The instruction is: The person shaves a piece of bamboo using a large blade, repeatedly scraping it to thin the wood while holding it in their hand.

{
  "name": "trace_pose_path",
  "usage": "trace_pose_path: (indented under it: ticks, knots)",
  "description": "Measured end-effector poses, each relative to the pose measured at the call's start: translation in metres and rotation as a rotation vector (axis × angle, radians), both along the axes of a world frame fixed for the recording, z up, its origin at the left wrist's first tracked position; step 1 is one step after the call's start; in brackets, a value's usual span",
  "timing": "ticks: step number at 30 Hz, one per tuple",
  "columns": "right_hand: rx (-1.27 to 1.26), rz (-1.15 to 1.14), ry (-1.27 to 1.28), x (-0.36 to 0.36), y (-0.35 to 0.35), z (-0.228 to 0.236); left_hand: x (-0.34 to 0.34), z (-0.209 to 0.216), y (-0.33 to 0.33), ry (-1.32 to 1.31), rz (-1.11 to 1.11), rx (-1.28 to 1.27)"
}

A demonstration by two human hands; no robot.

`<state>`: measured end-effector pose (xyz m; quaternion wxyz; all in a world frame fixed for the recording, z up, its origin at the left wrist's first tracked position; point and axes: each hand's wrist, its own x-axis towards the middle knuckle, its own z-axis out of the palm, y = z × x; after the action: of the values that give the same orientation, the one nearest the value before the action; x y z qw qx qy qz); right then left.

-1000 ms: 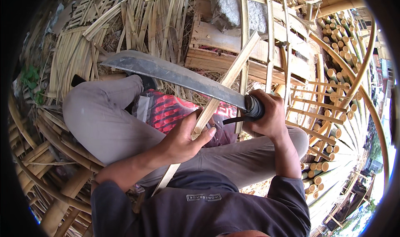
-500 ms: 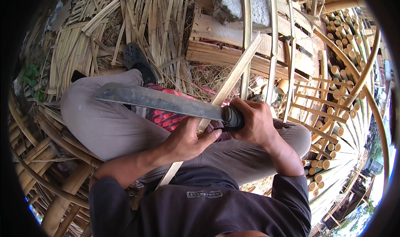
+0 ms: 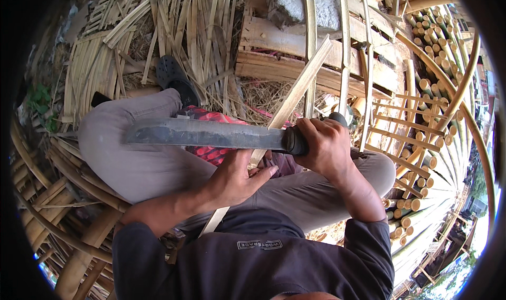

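My right hand (image 3: 326,146) is closed round the black handle of a machete (image 3: 211,133). Its long dark blade points left across my lap, nearly level in the picture, over a pale bamboo strip (image 3: 301,85). My left hand (image 3: 232,180) is wrapped round that strip just below the blade, its thumb pointing right. The strip slants from far right down toward my belly, passing under the blade near the handle. Whether the edge touches the strip, I cannot tell. Red patterned cloth (image 3: 210,155) lies on my lap beneath the blade.
A wooden crate (image 3: 284,70) with a rough stone block (image 3: 311,7) on top stands ahead. Upright bamboo strips (image 3: 345,52) pass in front of it. Split bamboo (image 3: 203,36) covers the ground at far left. Cut bamboo poles (image 3: 440,41) are stacked at right.
The machete has turned slightly: its tip has come nearer to me, and the handle's end now shows above my right hand. My left hand and the bamboo strip have hardly moved.
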<state>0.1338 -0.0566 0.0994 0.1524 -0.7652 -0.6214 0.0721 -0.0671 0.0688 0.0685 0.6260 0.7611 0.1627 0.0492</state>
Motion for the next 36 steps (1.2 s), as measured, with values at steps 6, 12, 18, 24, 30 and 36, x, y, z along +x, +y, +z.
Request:
trace_pose_path:
  ticks: [6, 12, 18, 24, 30, 36]
  knots:
    - [0.092, 0.001, -0.067, 0.005, 0.001, 0.013, 0.005, 0.017, 0.006, -0.058, -0.022, -0.005]
    - [0.17, -0.005, -0.149, 0.011, 0.003, 0.027, 0.01, 0.022, 0.006, -0.181, 0.019, -0.013]
    - [0.283, -0.037, -0.227, 0.024, 0.002, 0.029, 0.006, 0.039, 0.017, -0.054, -0.08, -0.245]
    - [0.349, -0.052, -0.308, 0.034, 0.001, 0.035, 0.011, 0.041, 0.012, -0.105, -0.033, -0.254]
    - [0.356, -0.409, -0.499, 0.082, -0.017, 0.05, -0.002, 0.04, 0.018, -0.06, -0.111, -0.248]
    - [0.368, -0.455, -0.487, 0.092, -0.024, 0.046, 0.001, 0.029, 0.008, 0.023, -0.092, -0.309]
